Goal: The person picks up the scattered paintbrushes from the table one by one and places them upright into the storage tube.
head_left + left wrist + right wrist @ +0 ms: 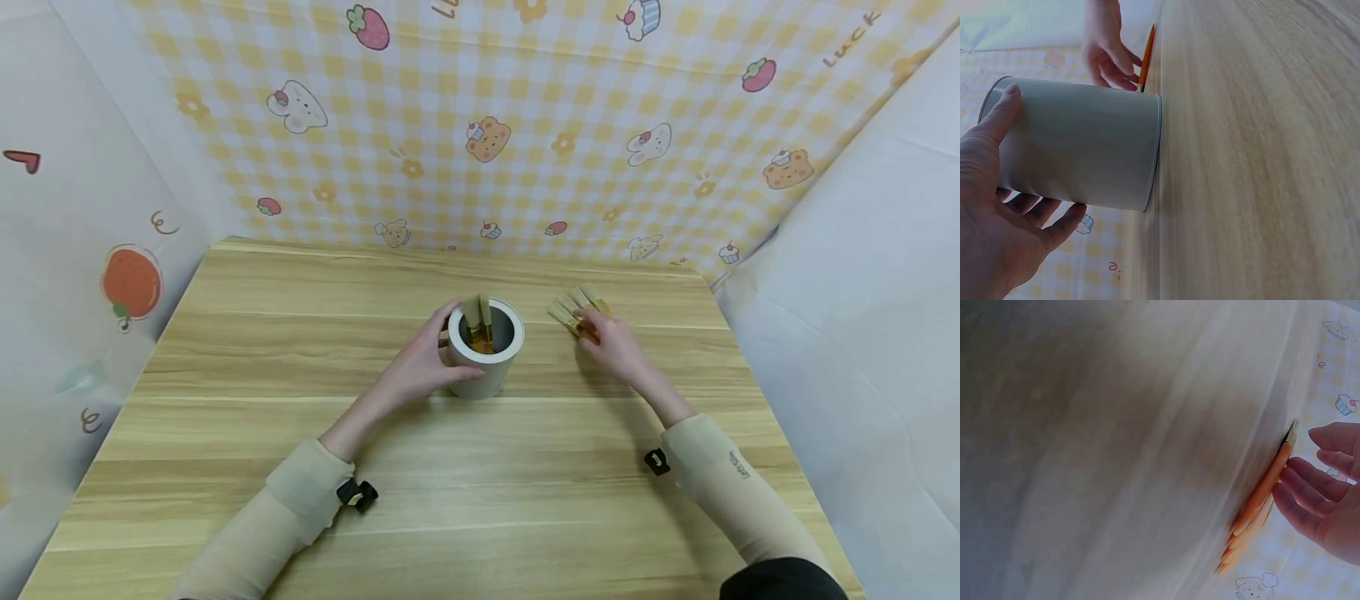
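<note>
Behind everything a yellow-and-white checked cloth is hanging, showing little bears, cupcakes and strawberries, and it's running along the far edge of the tabletop. The tabletop itself is showing pale wood grain, with white sheeting standing along its right edge. My beige sleeves are spanning the near part, the left sleeve near the near left corner and the right sleeve over by the right edge.

The off-white container is standing upright about midway between the left and right edges, a bit closer to the far edge than the near one. My left hand is gripping it from the left, thumb pressing the near side and fingers wrapping the far side. My right hand isn't clutching anything; its fingers are hanging loosely extended by the loose brushes, which are lying in a fan toward the far right corner, bristles pointing roughly at the far edge. Those orange handles are partly hiding under my hand up top, so I honestly can't tell how firmly my fingertips are touching them.

Smallest bunch: the upright brushes are leaning inside the container, bristles poking above the rim.
</note>
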A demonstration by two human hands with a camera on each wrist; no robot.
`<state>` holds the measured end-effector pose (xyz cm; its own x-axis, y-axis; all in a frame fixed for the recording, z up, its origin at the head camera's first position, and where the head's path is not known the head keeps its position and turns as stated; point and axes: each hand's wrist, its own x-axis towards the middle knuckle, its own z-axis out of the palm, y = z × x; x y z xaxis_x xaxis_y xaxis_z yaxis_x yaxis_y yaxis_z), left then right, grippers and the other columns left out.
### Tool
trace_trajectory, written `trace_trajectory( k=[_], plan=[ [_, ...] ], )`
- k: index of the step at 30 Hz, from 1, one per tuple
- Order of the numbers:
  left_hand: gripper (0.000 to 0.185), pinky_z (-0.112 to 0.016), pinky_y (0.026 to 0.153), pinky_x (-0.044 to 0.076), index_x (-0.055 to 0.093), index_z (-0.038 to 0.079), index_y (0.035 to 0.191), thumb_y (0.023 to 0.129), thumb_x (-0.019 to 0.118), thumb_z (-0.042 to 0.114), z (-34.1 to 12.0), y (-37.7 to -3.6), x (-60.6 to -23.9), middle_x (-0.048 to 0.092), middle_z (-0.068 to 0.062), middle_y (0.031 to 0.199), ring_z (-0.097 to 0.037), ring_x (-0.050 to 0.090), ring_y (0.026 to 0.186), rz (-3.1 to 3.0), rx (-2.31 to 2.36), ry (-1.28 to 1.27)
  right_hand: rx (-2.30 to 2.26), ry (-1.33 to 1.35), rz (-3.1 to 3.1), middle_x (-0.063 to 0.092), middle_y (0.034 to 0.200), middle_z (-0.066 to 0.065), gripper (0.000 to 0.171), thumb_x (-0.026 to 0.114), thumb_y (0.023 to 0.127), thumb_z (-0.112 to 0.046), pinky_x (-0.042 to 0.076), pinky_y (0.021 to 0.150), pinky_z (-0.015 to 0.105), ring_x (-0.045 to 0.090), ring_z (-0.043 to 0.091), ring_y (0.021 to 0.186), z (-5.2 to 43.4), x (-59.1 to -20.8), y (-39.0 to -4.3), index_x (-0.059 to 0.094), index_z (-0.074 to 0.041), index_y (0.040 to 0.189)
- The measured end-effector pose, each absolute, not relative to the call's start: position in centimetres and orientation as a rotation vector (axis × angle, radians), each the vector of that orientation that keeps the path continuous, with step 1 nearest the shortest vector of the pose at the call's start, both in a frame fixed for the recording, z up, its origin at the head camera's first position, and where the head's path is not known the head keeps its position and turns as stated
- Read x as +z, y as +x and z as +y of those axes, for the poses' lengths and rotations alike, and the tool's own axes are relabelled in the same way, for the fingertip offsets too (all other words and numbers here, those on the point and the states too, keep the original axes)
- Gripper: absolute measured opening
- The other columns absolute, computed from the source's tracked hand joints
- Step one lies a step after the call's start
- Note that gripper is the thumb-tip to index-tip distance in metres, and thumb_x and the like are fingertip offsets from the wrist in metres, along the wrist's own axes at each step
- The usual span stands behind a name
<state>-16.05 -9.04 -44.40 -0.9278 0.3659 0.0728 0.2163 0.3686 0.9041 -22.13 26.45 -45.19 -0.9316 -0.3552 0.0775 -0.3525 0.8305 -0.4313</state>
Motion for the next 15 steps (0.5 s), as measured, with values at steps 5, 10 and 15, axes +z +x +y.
trace_trajectory(
  k=[5, 10, 15],
  plan=[
    [0.113, -0.059, 0.114, 0.046, 0.021, 0.028, 0.164, 0.077, 0.092, 0.037, -9.06, -16.07, -44.34, 0.040, -0.007, 0.162, -0.043, 0.055, 0.138, 2.480, 1.607, 0.535, -0.654, -0.603, 3.016, 0.066, 0.130, 0.030, 0.051, 0.070, 0.090, 0.005, 0.056, 0.099, 0.059, 0.065, 0.047, 0.118, 26.70, -45.68, -22.07, 0.057, 0.005, 0.140],
    [0.113, -0.059, 0.114, 0.046, 0.021, 0.027, 0.164, 0.077, 0.092, 0.037, -9.05, -16.10, -44.35, 0.040, -0.007, 0.162, -0.043, 0.054, 0.138, 2.476, 1.611, 0.533, -0.621, -0.600, 3.021, 0.062, 0.135, 0.030, 0.054, 0.071, 0.090, 0.004, 0.054, 0.101, 0.060, 0.063, 0.048, 0.121, 26.74, -45.89, -22.07, 0.056, 0.005, 0.141],
    [0.114, -0.060, 0.114, 0.046, 0.020, 0.024, 0.164, 0.077, 0.092, 0.037, -9.07, -16.11, -44.54, 0.039, -0.008, 0.162, -0.043, 0.054, 0.139, 2.474, 1.613, 0.535, -0.568, -0.560, 3.014, 0.061, 0.134, 0.031, 0.054, 0.072, 0.091, 0.000, 0.055, 0.098, 0.060, 0.063, 0.048, 0.118, 26.65, -45.98, -22.27, 0.056, 0.004, 0.142]
  ],
)
